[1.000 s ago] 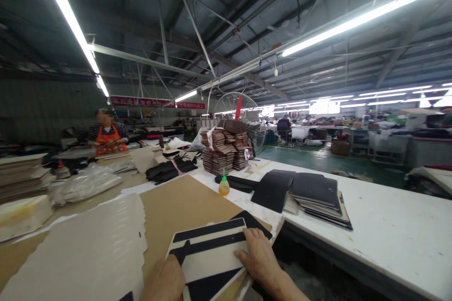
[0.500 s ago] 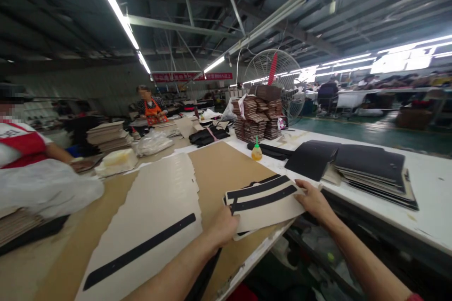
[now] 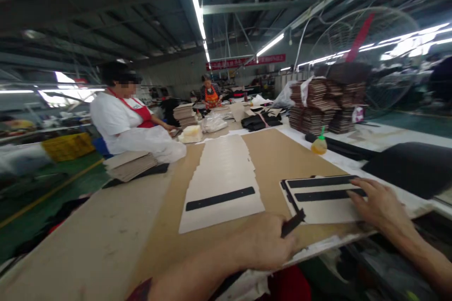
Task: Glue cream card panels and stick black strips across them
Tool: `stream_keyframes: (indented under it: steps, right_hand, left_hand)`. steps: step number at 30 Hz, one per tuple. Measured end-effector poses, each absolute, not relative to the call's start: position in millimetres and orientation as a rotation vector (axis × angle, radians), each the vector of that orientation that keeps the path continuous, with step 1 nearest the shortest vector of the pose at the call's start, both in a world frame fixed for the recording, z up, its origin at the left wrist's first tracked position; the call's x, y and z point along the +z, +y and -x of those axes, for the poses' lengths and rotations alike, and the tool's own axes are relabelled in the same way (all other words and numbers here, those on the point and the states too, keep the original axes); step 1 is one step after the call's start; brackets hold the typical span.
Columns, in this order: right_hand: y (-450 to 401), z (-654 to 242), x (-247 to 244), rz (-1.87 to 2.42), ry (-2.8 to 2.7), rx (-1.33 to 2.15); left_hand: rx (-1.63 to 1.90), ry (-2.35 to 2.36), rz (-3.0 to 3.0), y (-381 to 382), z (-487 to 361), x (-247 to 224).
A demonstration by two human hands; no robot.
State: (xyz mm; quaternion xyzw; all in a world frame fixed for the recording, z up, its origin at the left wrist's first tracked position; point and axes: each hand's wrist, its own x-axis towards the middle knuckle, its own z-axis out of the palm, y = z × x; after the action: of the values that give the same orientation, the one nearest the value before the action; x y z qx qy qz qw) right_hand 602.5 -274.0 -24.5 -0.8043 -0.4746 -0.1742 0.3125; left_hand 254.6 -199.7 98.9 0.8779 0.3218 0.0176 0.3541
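My left hand is closed around a black strip, whose end juts out past my fingers near the table's front edge. To its right lies a small pile of beige panels, the top panel bearing two parallel black bands. My right hand rests on that panel's right end, fingers and thumb apart on the upper face. Left of the pile, overlapping beige panels fan away from me, and the nearest has one black band.
A glue bottle with a green tip stands behind the pile. Stacked brown pieces and a large fan are beyond. A co-worker in a red apron stands at left, near plastic sheeting. Black sheets lie at right.
The view has swung left. My left hand has left the panel's edge and drawn toward me with the strip. The banded panel now lies squarer on the pile, my right hand over its end.
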Motion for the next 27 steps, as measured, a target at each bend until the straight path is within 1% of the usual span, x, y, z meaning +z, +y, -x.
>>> stream_keyframes:
  steps: [2, 4, 6, 7, 10, 13, 16, 23, 27]
  right_hand:
    - [-257.1, -552.3, -24.0, 1.907, -1.468, -0.325]
    - [-238.6, -496.7, -19.9, 1.773, -1.628, -0.115]
    - [-219.6, -447.4, -16.0, 1.733, -1.765, 0.063]
    - [-210.7, -427.8, -15.1, 1.735, -1.821, 0.111]
    - [-189.7, -391.1, -17.3, 1.809, -1.925, 0.064]
    - [-183.0, -377.2, -22.4, 1.881, -1.980, -0.071]
    - [-192.6, -370.4, -27.9, 1.908, -1.998, -0.114]
    - [-228.7, -364.7, -46.3, 1.796, -1.921, -0.046]
    - [-225.9, -367.3, -41.7, 1.803, -1.816, -0.005]
  left_hand:
    - [0.017, 0.865, -2.377, -197.4, -204.9, 111.3]
    - [0.047, 1.142, -2.439, -181.8, -160.0, 112.3]
    - [0.143, 1.503, -2.462, -156.9, -123.4, 100.4]
    - [0.167, 1.595, -2.444, -143.9, -108.3, 91.0]
    - [0.179, 1.733, -2.388, -116.4, -76.1, 60.0]
    - [0.236, 1.732, -2.373, -112.6, -61.7, 37.8]
    - [0.309, 1.696, -2.368, -124.0, -57.0, 28.2]
    - [0.343, 1.607, -2.346, -164.6, -38.9, 24.0]
    - [0.349, 1.609, -2.321, -170.4, -34.1, 24.0]
